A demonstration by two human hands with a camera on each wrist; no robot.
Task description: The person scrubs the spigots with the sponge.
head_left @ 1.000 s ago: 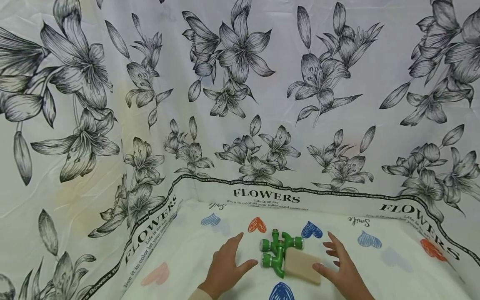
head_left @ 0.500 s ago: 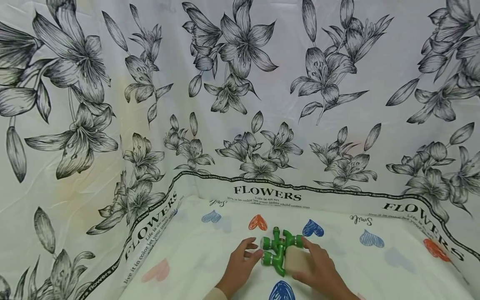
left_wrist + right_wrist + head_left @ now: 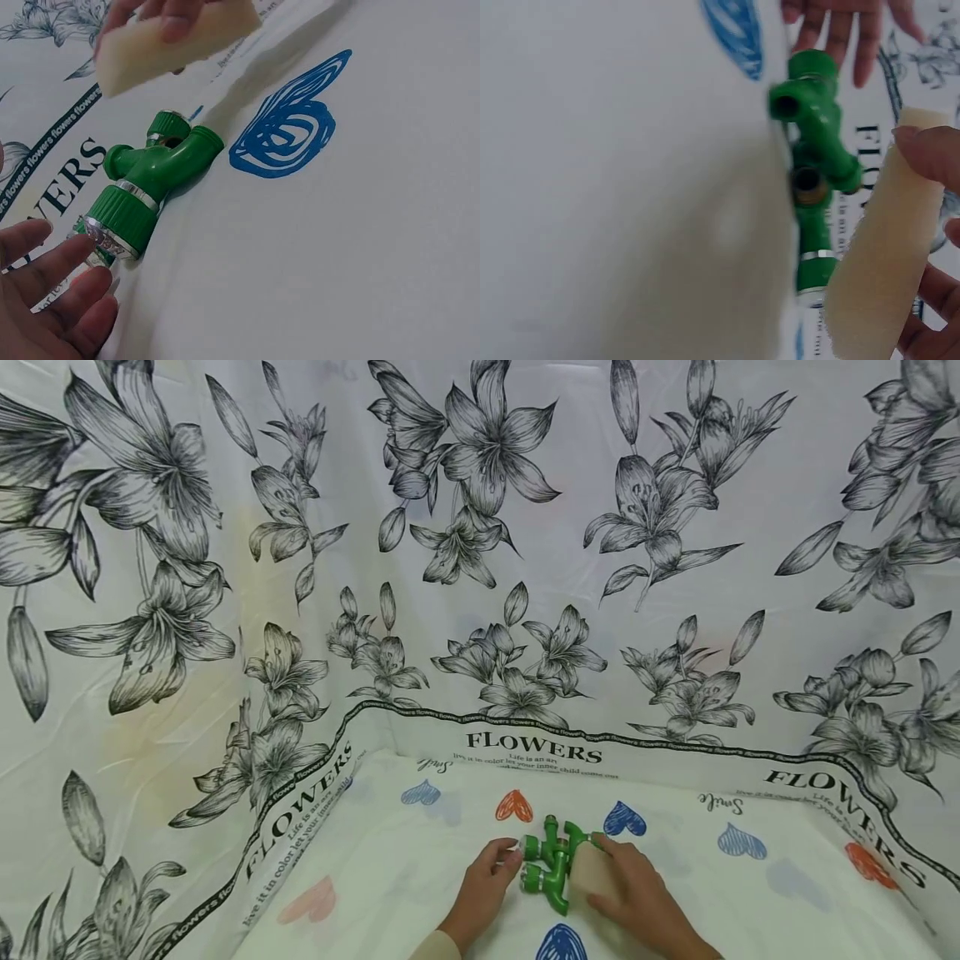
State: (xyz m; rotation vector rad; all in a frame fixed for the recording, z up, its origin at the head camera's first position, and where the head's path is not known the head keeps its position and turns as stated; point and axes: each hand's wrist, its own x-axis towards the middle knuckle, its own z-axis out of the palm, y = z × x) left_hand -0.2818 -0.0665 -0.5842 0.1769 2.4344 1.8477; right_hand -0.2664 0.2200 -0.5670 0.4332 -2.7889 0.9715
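Note:
A small cluster of green plastic taps [image 3: 557,877] with ribbed handles and silvery bands lies on the white cloth. My right hand [image 3: 641,893] grips a beige block-shaped sponge [image 3: 588,875] just right of the taps. In the right wrist view the sponge [image 3: 889,247] is held up on edge, thumb on one face and fingers behind. The left wrist view has the sponge [image 3: 169,56] raised over the cloth beyond the taps [image 3: 154,172]. My left hand [image 3: 480,889] is at the taps' left side, its loosely extended fingertips right by the clear end of a handle.
White cloth [image 3: 375,893] printed with coloured hearts covers the work surface. Behind and to the left hangs a white curtain [image 3: 525,560] with black line-drawn lilies and a lettered border.
The right hand came in from the right and took hold of the sponge, tilting it up off the cloth. The left hand moved right, up to the tap handles. The taps stayed in place.

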